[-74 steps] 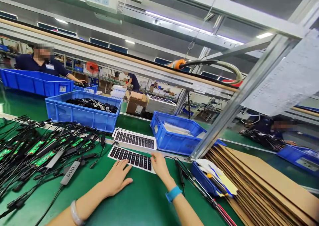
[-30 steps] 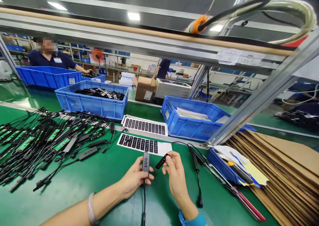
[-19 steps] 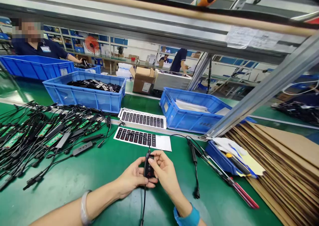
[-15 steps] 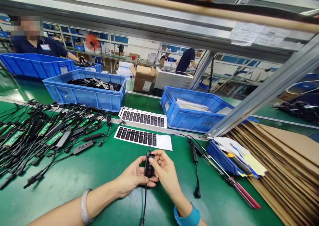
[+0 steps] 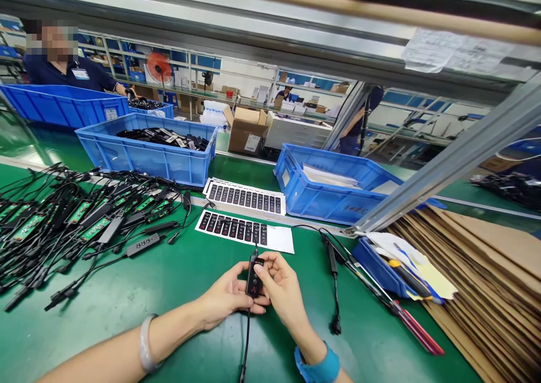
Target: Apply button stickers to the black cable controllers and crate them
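Beyond the bench at far left, a co-worker (image 5: 63, 67) stands behind a long blue crate (image 5: 63, 112). On the green mat (image 5: 105, 338) lies a tangled pile of black cables (image 5: 71, 219) with green circuit boards, and a second controller (image 5: 142, 244) lies at its right edge. Next along, the left hand (image 5: 226, 295) cradles a black controller (image 5: 254, 276) from below, fingers together and curled against it. The right hand (image 5: 283, 290) closes on it from the other side, fingers together over its right edge. The controller sits upright between the hands above the mat, its cable (image 5: 245, 338) running down toward the bottom of the view. Just ahead lie two label sheets (image 5: 236, 229). Further right are a loose plug lead (image 5: 333, 281), a small blue tray (image 5: 374, 267) and stacked cardboard (image 5: 477, 259).
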The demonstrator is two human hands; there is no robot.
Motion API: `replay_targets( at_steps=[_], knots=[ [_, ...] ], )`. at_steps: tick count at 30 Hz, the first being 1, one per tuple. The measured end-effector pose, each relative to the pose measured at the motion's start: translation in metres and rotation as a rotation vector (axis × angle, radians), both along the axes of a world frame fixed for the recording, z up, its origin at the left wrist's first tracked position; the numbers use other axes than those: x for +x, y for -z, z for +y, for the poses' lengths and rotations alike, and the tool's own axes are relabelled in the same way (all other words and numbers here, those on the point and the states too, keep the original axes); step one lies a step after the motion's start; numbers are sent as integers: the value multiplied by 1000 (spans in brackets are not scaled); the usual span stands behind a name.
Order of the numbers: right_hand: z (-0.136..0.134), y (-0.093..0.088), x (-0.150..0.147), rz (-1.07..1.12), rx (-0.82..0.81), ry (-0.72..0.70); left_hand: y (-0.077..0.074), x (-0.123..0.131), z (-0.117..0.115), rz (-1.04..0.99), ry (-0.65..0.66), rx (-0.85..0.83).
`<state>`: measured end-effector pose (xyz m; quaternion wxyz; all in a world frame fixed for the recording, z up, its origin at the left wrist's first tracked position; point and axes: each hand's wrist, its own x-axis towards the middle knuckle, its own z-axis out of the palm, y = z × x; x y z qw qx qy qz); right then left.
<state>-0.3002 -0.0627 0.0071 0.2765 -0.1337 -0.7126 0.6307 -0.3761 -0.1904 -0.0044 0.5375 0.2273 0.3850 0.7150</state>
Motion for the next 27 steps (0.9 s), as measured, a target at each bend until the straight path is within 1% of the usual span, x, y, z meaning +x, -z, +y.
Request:
replay_targets(
  at_steps=[5,14,20,27],
  knots=[
    [1,2,0,-11,11,-9,0,0,1,5,-5,-4],
    [0,1,0,-16,59,5,-9,2,-1,16,-15,-58],
    [1,1,0,-22,67,1,-9,3,0,24,-21,-66],
    [-1,1,1,-36,121,42,-7,3,0,54,-20,-58]
  ],
)
